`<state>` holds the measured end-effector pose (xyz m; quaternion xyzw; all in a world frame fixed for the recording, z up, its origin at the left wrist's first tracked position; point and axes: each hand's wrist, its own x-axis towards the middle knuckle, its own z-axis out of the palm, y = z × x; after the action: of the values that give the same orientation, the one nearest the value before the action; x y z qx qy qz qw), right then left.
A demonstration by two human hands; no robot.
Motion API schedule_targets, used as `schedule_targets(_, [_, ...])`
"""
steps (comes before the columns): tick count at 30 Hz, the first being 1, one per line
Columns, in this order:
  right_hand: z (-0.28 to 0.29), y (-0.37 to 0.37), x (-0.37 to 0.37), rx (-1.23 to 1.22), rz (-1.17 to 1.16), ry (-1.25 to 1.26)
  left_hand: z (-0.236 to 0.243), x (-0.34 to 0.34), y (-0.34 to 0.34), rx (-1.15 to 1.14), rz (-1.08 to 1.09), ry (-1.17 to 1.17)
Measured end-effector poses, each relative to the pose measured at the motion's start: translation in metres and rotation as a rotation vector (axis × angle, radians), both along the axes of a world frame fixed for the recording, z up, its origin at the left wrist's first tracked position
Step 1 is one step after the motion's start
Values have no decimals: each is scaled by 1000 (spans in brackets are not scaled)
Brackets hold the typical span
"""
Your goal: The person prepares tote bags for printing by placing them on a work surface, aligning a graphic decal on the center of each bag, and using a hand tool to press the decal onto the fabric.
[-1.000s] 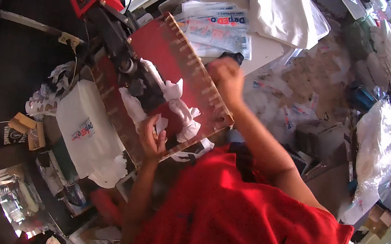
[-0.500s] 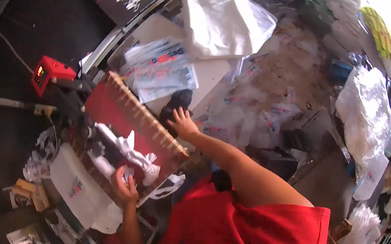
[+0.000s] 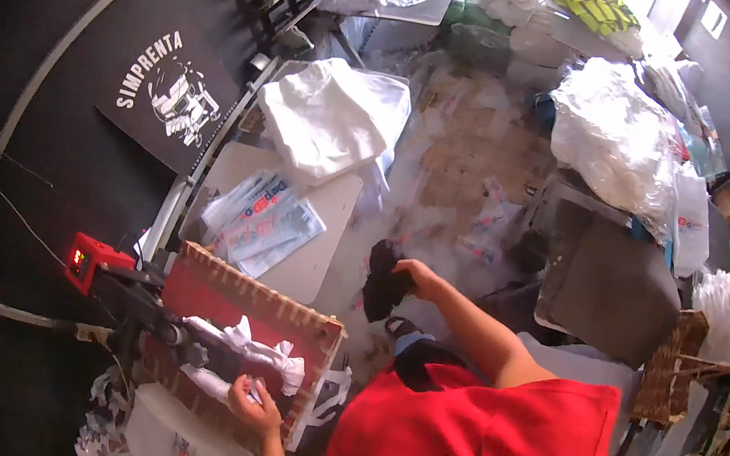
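My right hand [image 3: 421, 281] grips a bunched black cloth [image 3: 383, 282] over the littered floor, beside a wooden-edged red board [image 3: 230, 291]. My left hand [image 3: 258, 407] rests at the board with fingers curled on a white cloth strip [image 3: 208, 381]. Another knotted white strip [image 3: 259, 348] lies across the board, on the dark press arm [image 3: 152, 296], which carries a red controller box [image 3: 99, 261].
A pale table [image 3: 332, 233] holds printed plastic sheets [image 3: 259, 218] and folded white fabric [image 3: 324, 120]. On the right stand a grey panel [image 3: 608, 290], crumpled plastic wrap [image 3: 612, 132] and a wicker basket [image 3: 671, 374]. Scraps cover the floor [image 3: 471, 140].
My right hand has moved away from the board's edge toward the right, now gripping the black cloth. My left hand stays at the white strips. The view has swung up toward the room.
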<state>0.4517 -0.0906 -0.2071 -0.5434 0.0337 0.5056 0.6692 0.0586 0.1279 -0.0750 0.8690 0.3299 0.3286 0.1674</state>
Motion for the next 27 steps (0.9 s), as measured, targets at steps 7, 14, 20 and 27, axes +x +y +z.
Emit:
schedule_targets(7, [116, 14, -53, 302, -100, 332, 38, 23, -11, -577, 43, -369])
schedule_targets(14, [184, 61, -149, 322, 247, 375, 141, 81, -59, -141, -615, -15])
schedule_targets(20, [179, 62, -179, 390, 517, 359, 118, 73, -52, -581, -697, 179])
schedule_targets(27, [202, 47, -158, 154, 513, 53, 98, 76, -70, -701, -503, -42])
